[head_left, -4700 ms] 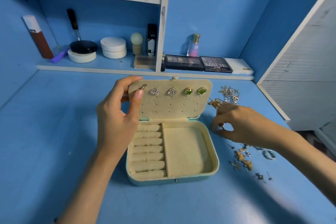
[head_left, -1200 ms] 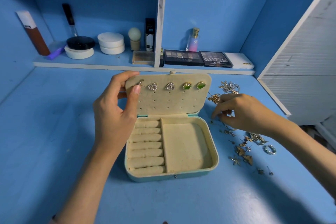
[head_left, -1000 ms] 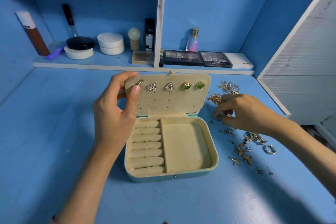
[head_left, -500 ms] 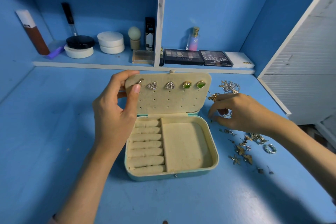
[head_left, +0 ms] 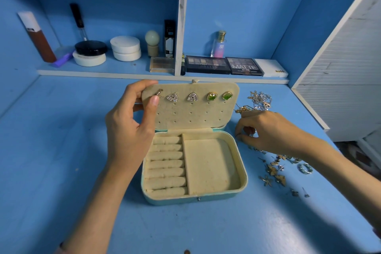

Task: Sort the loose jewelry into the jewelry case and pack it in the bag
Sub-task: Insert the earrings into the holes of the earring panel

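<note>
Left hand (head_left: 127, 130): fingers clamped on lid (head_left: 195, 115) of case (head_left: 244, 181), 9 o'clock edge. Right hand (head_left: 272, 130) at 3 o'clock, fingers curled over jewelry (head_left: 280, 180); cannot tell if pinching.

"MATTE" in big white letters on the lid of the black eyeshadow palette (head_left: 244, 66) on the lower shelf; the small line under it is unreadable. Palette to its left (head_left: 207, 64): only "...DES" is legible. "SB" on the pink-purple perfume bottle (head_left: 221, 46). "NUDE" in gold on the front edge of the white case (head_left: 271, 68). Black tube (head_left: 169, 38): print too small.
</note>
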{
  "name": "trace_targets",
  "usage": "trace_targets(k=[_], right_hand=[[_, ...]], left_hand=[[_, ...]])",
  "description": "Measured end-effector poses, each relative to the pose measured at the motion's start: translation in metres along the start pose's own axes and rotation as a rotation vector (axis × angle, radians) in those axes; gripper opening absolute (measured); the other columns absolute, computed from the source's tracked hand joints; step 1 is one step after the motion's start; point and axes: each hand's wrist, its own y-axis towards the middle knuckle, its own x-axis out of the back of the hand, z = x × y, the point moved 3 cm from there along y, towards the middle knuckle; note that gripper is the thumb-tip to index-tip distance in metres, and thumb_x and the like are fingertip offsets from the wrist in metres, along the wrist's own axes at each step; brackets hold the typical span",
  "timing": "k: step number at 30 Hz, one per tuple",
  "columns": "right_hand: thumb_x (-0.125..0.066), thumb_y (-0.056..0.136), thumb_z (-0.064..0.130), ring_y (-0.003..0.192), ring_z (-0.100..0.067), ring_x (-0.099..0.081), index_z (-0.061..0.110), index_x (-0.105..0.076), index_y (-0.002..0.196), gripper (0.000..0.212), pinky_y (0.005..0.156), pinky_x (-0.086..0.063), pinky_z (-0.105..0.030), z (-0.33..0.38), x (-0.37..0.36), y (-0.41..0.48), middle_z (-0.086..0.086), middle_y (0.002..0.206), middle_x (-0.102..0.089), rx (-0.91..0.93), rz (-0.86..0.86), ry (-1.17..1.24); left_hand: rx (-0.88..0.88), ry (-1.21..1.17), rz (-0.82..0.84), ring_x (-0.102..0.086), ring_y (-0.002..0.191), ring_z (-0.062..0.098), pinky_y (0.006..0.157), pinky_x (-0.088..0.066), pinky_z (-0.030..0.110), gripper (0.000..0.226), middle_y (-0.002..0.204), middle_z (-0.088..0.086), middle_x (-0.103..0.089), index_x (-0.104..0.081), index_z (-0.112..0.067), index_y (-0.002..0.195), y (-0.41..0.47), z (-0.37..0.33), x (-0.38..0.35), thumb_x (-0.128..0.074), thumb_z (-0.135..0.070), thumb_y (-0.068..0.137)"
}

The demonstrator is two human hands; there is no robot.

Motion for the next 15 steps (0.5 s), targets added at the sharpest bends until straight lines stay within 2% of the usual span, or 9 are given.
trace_targets(k=[6, 12, 15], right_hand=[[-0.063, 0.082, 0.020, 0.064, -0.013, -0.051, 0.024, -0.061, 0.076, 0.008, 0.059, -0.049, -0.037, -0.005, 0.002, -0.005, 0.011, 0.073, -0.050, -0.025, -0.024, 0.076], [-0.067, 0.081, 0.017, 0.067, -0.008, -0.052, 0.026, -0.066, 0.082, 0.009, 0.062, -0.049, -0.036, -0.006, 0.003, -0.012, 0.009, 0.077, -0.054, -0.015, 0.008, 0.097], [-0.066, 0.080, 0.017, 0.066, -0.005, -0.051, 0.027, -0.066, 0.081, 0.009, 0.061, -0.049, -0.036, -0.004, 0.001, -0.014, 0.015, 0.074, -0.050, -0.001, 0.027, 0.098]], left_hand=[[-0.007, 0.005, 0.001, -0.060, 0.087, -0.005, 0.082, -0.051, 0.019, 0.022, 0.099, -0.023, -0.060, -0.055, -0.026, 0.112, 0.000, 0.000, 0.000, -0.057, -0.014, 0.094], [-0.001, 0.004, 0.003, -0.060, 0.089, -0.003, 0.084, -0.051, 0.020, 0.022, 0.100, -0.022, -0.061, -0.055, -0.026, 0.113, 0.000, 0.001, 0.000, -0.056, -0.016, 0.094], [-0.010, 0.006, 0.006, -0.060, 0.090, -0.004, 0.083, -0.050, 0.018, 0.023, 0.101, -0.022, -0.060, -0.054, -0.027, 0.114, 0.000, 0.001, 0.000, -0.056, -0.016, 0.094]])
